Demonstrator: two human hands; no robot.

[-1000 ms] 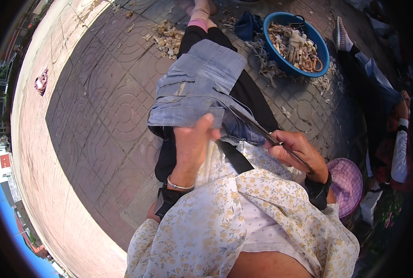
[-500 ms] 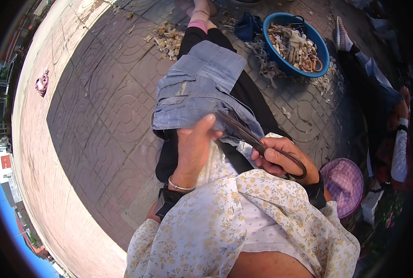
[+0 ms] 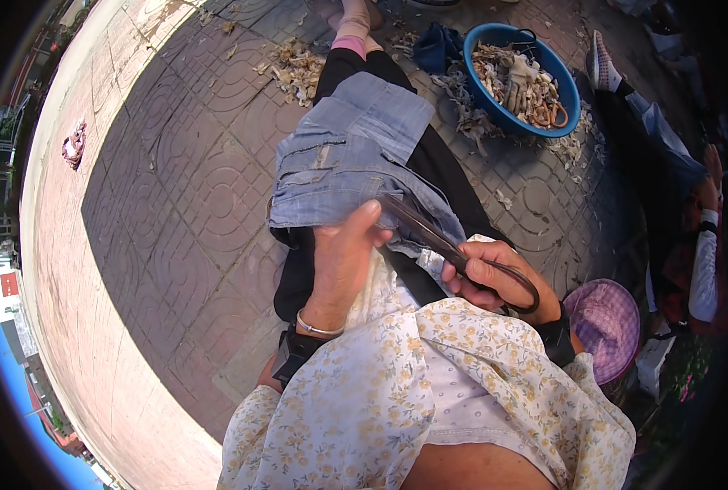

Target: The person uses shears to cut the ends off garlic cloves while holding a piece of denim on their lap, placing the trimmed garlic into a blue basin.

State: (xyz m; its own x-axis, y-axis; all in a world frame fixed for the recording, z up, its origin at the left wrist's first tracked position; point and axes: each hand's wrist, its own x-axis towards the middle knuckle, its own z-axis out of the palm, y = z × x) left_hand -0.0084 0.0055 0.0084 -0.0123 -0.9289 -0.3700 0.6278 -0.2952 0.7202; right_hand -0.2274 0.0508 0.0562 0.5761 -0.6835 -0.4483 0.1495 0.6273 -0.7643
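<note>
A pair of dark scissors (image 3: 433, 235) lies slantwise over my lap, its blades pointing up and left. My right hand (image 3: 499, 278) is closed around its looped handles. Beside the blade tips is my left hand (image 3: 339, 257), thumb raised and fingers curled in. Whatever those fingers hold is hidden. Faded blue denim cloth (image 3: 331, 175) with frayed slits is spread across my black-trousered legs, its near edge touching my left hand. The blades look close together, and I see nothing clearly between them.
A blue basin (image 3: 572, 122) of pale scraps, with a glove on top, stands ahead to the right. More scraps (image 3: 294, 73) litter the paving by my feet. At my right lies a pink checked hat (image 3: 605, 331); another person's legs and arm (image 3: 705, 261) are beyond.
My hands and the scissors keep almost the same place. At the far right, the other person's hand has shifted slightly.
</note>
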